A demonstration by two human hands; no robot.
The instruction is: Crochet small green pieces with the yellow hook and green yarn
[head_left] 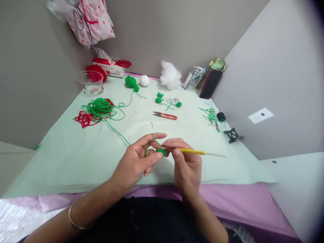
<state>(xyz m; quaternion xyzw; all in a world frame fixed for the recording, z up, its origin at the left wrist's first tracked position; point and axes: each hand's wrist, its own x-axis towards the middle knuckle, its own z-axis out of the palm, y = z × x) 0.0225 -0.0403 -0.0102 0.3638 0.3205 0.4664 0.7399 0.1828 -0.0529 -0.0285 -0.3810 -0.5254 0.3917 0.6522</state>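
Observation:
Between thumb and fingers, my left hand pinches a small green crochet piece. Green yarn runs across the table to this hand and loops over its raised index finger. My right hand grips a yellow-handled crochet hook like a pen. The hook's thin metal end points left and meets the piece at its upper edge; whether it is through a stitch is too small to tell. Beyond my hands lie orange-handled thread snips, blades pointing left.
Tangled green and red yarn lies at left, near a clear plastic tub. Farther back are a green yarn ball, a white ball and white stuffing. Yarn scraps and a black thread spool lie at right.

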